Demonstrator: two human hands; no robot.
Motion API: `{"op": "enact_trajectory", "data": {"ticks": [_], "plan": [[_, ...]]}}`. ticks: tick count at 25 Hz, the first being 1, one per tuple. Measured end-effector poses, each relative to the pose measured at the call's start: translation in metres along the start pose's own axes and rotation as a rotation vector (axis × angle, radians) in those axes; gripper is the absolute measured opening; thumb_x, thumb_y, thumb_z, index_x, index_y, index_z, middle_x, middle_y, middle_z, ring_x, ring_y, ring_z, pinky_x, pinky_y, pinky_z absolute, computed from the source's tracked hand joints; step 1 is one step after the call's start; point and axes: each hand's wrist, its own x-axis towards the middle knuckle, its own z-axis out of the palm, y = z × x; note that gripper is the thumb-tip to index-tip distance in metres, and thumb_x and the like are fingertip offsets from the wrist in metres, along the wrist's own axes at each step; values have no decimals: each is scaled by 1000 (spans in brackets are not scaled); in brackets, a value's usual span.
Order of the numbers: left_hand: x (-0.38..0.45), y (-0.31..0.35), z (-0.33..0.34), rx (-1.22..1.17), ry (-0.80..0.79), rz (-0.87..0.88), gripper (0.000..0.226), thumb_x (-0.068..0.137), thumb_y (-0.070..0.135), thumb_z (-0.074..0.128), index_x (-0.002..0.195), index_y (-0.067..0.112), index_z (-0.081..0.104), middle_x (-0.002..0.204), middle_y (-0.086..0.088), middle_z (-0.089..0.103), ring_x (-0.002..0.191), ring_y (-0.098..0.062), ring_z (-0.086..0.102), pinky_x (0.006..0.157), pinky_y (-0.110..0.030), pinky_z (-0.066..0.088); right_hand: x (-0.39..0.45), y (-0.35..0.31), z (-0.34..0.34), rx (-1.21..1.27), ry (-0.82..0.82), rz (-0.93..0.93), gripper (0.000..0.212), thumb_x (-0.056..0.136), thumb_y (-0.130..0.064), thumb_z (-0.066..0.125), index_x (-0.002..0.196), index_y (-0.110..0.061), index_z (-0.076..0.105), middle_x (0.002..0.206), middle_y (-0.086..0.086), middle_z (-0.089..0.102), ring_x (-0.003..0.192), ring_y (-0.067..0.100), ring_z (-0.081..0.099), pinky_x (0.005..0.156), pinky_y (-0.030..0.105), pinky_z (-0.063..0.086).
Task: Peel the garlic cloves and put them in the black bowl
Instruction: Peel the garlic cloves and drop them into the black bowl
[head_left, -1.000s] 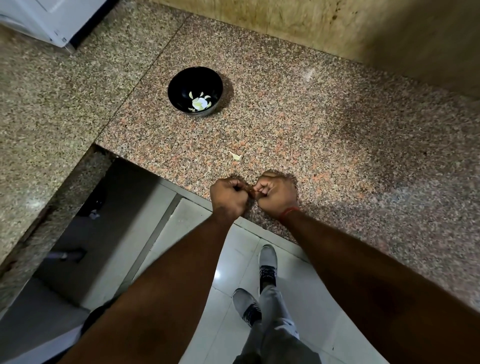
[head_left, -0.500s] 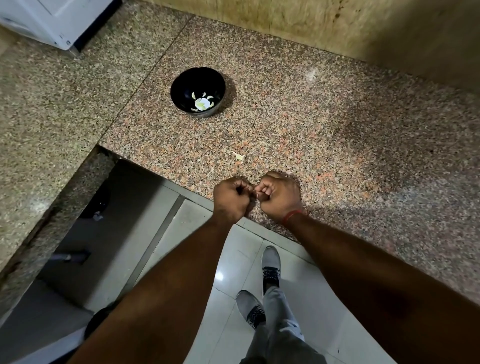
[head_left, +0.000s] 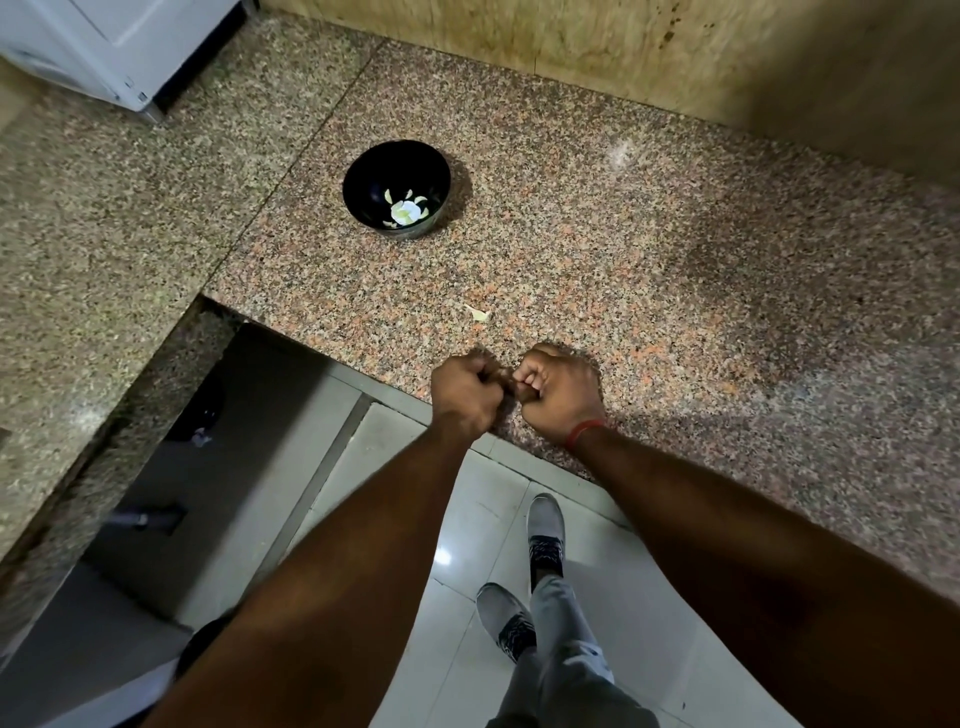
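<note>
Counter (head_left: 675, 270): bowl (head_left: 363, 176) at back left, pale pieces (head_left: 406, 212) inside; scrap (head_left: 478, 313) between bowl and hands. Left hand (head_left: 464, 387) and right hand (head_left: 558, 387) at front edge, knuckles meeting.

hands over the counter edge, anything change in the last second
Nothing visibly changed. Both hands stay knuckle to knuckle over the counter's near edge, the left hand and right hand curled around something small that the fingers hide. The black bowl with pale pieces inside and the scrap of peel on the counter lie where they were.
</note>
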Motion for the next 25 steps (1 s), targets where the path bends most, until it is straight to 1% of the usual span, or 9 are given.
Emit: {"op": "enact_trajectory", "data": {"ticks": [2,3,4,8,13,17,20,23,25], "plan": [[-4,-7,-2,-226,-69,-54,19,91,-6,63,79,5,72,69,-8,67,55,-21,58,52,-22,51,0,0,0,-49,-10,-11,15,73,-14,61,80,-28,62,84,-16,57,75,10,56,74,33,56],[-4,-9,-3,-318,-106,-86,17,95,-6,59,84,1,71,69,-13,66,52,-22,57,51,-28,51,1,0,0,-74,-17,-11,15,75,-16,63,84,-29,63,87,-16,57,78,11,57,77,33,55],[-3,-10,-3,-371,-127,-109,15,97,-5,57,90,-3,70,69,-16,65,48,-21,55,48,-31,51,2,0,0,-94,-21,-13,15,77,-18,64,86,-30,62,90,-15,57,81,11,57,79,33,55],[-2,-11,-6,-430,-151,-102,13,99,2,60,94,-6,68,68,-17,63,44,-21,52,43,-25,46,3,1,2,-141,-24,-47,14,88,-25,64,97,-34,58,100,-13,59,89,15,60,81,37,55],[-7,-12,-5,-497,-150,-97,11,97,-7,56,95,-9,66,66,-15,61,44,-18,52,44,-23,40,2,1,2,-82,42,-87,15,92,-22,64,103,-33,64,104,-13,60,91,14,61,78,36,55],[-7,-10,-7,-487,-147,-121,12,99,-2,58,94,-6,68,66,-15,63,44,-19,54,45,-24,43,0,1,2,-1,49,-90,16,91,-20,70,101,-31,73,101,-15,62,88,12,63,77,34,57],[-4,-6,-12,-459,-185,-142,12,98,3,62,92,-6,69,66,-16,65,45,-21,54,47,-29,47,1,-1,-1,45,46,-56,17,91,-20,73,103,-31,77,99,-15,63,86,11,63,76,34,57],[-2,0,-16,-451,-206,-195,9,94,1,66,88,-5,69,64,-17,64,48,-23,54,50,-33,50,0,-1,-1,56,47,-60,19,90,-18,74,105,-28,80,98,-11,65,84,12,61,72,33,55],[-1,4,-18,-446,-198,-222,9,94,-2,66,88,-8,68,64,-19,64,48,-24,55,48,-32,52,0,-3,-2,58,30,-59,20,91,-15,72,106,-25,79,99,-9,67,84,13,61,71,35,55]]}}
